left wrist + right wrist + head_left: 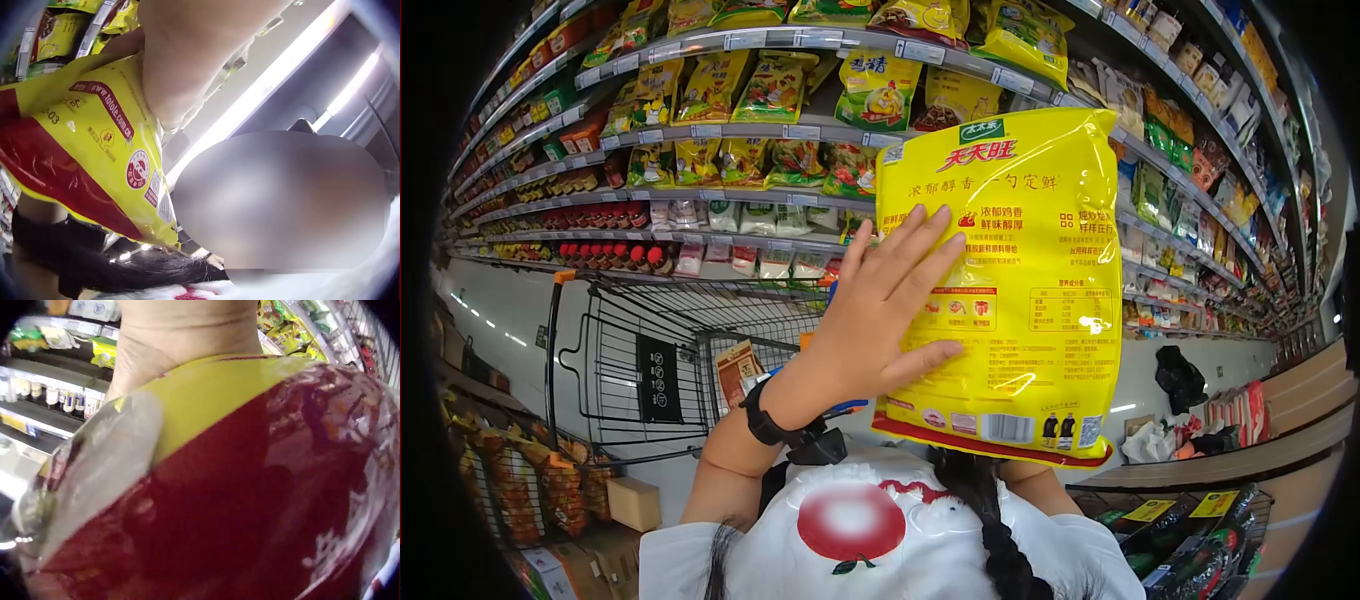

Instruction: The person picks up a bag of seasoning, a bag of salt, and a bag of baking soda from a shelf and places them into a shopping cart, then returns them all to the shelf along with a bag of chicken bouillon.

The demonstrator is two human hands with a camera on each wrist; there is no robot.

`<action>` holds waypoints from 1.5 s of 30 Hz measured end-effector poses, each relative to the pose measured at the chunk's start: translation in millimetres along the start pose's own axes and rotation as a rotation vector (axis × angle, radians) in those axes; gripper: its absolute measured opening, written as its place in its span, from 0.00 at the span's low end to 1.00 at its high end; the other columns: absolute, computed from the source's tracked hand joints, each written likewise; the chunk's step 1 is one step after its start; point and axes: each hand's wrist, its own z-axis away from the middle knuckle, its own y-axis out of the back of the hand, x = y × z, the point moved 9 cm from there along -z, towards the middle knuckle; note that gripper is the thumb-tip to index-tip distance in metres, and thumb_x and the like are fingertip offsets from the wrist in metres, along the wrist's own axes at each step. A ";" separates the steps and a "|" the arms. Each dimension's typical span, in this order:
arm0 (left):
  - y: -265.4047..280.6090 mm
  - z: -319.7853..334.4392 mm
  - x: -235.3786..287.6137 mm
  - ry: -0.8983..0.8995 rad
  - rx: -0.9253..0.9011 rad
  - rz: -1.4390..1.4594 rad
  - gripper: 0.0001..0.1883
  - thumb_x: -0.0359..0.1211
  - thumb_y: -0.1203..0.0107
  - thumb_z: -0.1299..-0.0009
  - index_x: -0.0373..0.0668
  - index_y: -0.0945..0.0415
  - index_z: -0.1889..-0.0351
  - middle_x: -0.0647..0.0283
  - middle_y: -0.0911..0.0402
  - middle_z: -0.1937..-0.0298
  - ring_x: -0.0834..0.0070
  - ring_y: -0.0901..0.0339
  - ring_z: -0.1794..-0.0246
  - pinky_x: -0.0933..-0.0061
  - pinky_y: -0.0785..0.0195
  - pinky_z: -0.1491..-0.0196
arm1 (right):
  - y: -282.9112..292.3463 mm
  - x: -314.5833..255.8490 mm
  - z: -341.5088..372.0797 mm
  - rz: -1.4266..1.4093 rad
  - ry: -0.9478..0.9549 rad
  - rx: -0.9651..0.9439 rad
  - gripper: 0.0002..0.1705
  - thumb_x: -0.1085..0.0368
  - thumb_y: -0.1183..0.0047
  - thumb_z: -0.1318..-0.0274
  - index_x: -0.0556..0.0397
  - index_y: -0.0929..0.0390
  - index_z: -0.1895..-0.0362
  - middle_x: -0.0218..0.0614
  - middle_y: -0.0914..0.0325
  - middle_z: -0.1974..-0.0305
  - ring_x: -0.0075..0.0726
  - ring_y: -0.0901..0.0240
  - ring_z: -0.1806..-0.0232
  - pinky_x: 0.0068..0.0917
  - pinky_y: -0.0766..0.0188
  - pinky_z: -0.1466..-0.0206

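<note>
A large yellow bag with a red bottom edge [1020, 330] is held up before the chest, its printed panel facing the head camera. My left hand [905, 290] lies on the left part of that panel, fingers spread and nearly straight. The left wrist view shows the bag's red and yellow lower end [94, 144] beside the left hand [181, 56]. In the head view the bag hides my right hand. The right wrist view shows only the wrist end of the right hand [187, 331] against the bag's red and yellow side [206, 481]; its fingers are hidden.
Shelves [730, 130] of yellow packets curve across the front. A wire shopping cart [635, 350] stands at the left, with a brown packet [742, 372] inside. A cardboard box [633, 502] is at lower left, and a bin of dark-wrapped goods [1200, 540] at lower right.
</note>
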 end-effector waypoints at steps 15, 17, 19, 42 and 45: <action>4.5 11.5 -8.5 0.056 0.078 0.033 0.37 0.46 0.40 0.52 0.43 0.38 0.43 0.53 0.43 0.38 0.54 0.50 0.36 0.52 0.59 0.39 | -43.2 -31.0 -102.0 -0.144 0.132 -0.098 0.38 0.38 0.58 0.49 0.50 0.43 0.43 0.39 0.32 0.52 0.41 0.34 0.50 0.37 0.34 0.48; 4.8 11.5 -16.9 0.100 0.079 0.444 0.40 0.45 0.37 0.54 0.42 0.39 0.43 0.53 0.44 0.37 0.54 0.48 0.37 0.57 0.56 0.39 | -51.9 -29.5 -92.1 -0.171 0.147 -0.136 0.37 0.38 0.58 0.49 0.50 0.43 0.43 0.39 0.31 0.52 0.40 0.34 0.50 0.37 0.34 0.48; 6.8 6.9 -4.3 0.056 0.035 0.362 0.45 0.46 0.35 0.56 0.42 0.42 0.41 0.51 0.44 0.38 0.54 0.45 0.39 0.61 0.52 0.40 | -56.9 -34.0 -90.2 -0.200 0.168 -0.161 0.37 0.37 0.58 0.49 0.50 0.43 0.43 0.39 0.31 0.53 0.40 0.34 0.50 0.37 0.34 0.48; -34.8 9.9 -78.1 0.544 0.574 1.374 0.21 0.27 0.47 0.39 0.42 0.41 0.48 0.62 0.31 0.52 0.73 0.31 0.52 0.69 0.34 0.52 | -12.5 -52.9 -126.6 0.063 0.123 0.445 0.50 0.74 0.43 0.59 0.57 0.64 0.36 0.47 0.41 0.45 0.43 0.38 0.47 0.36 0.37 0.48; -37.5 9.5 -77.4 0.541 0.523 1.398 0.16 0.37 0.54 0.33 0.41 0.38 0.50 0.61 0.29 0.53 0.72 0.28 0.54 0.68 0.33 0.52 | -2.6 -43.0 -131.7 -0.003 0.090 0.407 0.47 0.73 0.45 0.56 0.58 0.63 0.36 0.48 0.40 0.46 0.43 0.36 0.48 0.36 0.34 0.51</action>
